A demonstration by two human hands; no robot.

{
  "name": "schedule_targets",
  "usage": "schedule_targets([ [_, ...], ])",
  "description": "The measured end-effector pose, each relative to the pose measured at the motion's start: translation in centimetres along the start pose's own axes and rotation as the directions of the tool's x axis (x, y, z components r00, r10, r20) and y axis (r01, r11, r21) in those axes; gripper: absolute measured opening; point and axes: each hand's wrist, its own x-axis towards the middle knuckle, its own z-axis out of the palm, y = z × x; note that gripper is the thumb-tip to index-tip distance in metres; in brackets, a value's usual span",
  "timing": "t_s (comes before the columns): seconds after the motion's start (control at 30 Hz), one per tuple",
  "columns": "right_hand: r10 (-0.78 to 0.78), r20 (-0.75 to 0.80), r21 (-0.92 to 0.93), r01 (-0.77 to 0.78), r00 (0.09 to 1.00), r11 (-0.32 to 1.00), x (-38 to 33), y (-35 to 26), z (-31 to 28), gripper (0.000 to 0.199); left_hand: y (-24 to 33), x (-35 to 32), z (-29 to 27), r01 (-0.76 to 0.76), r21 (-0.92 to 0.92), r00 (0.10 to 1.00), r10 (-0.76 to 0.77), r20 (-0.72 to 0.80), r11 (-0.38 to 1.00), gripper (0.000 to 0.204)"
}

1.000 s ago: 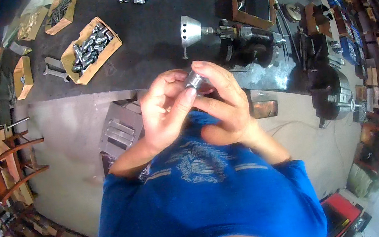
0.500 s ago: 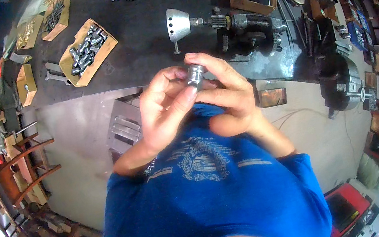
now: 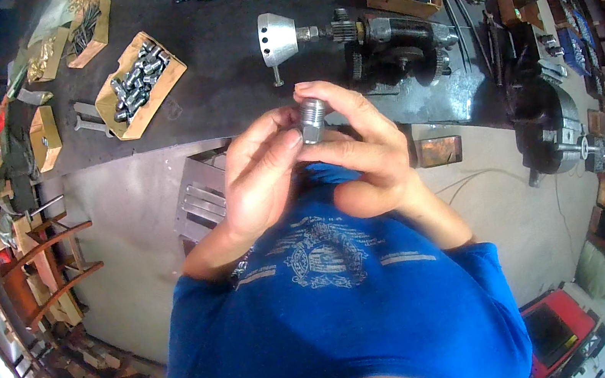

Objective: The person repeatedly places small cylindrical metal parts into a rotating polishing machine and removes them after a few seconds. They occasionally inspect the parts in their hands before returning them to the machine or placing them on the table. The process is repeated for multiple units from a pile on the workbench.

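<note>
We pinch a steel fitting [image 3: 312, 120] between the fingertips of our left hand [image 3: 257, 184] and right hand [image 3: 365, 151], its ridged thread uppermost, smooth flat facets below. Just beyond the grip stands a smooth, silvery metal cone [image 3: 278, 39] pierced with round holes; farther left of the grip, a tan cardboard box [image 3: 161, 99] holds shiny metal pieces [image 3: 140, 80]. Compared with half a second ago, our left thumb covers less of the facets, so more of them shows.
</note>
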Motion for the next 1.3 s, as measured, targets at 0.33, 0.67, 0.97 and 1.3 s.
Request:
schedule_targets([
  [0.33, -0.034, 0.031, -0.098, 0.037, 0.999, 0.994, 0.6, -0.7, 0.0, 0.04, 0.2, 0.1, -0.1, 0.092, -0.002, 0.995, -0.091, 0.025, 0.996, 0.031],
  [0.67, -0.01, 0.021, 0.017, 0.009, 1.0, 1.0, 0.6, -0.6, -0.4, 0.041, -0.3, 0.6, -0.5, 0.21, -0.288, 0.97, -0.16, 0.185, 0.934, 0.035],
  [0.97, -0.059, 0.002, -0.202, 0.058, 0.998, 0.978, 1.1, -1.3, -0.5, 0.038, 0.1, 0.6, -0.3, 0.081, 0.029, 0.996, -0.082, 0.02, 0.996, 0.03],
  [1.3, -0.005, 0.034, -0.136, 0.01, 0.999, 0.991, 0.8, -1.4, -0.5, 0.039, 0.2, 0.4, -0.3, 0.161, -0.038, 0.985, -0.158, 0.061, 0.986, 0.03],
])
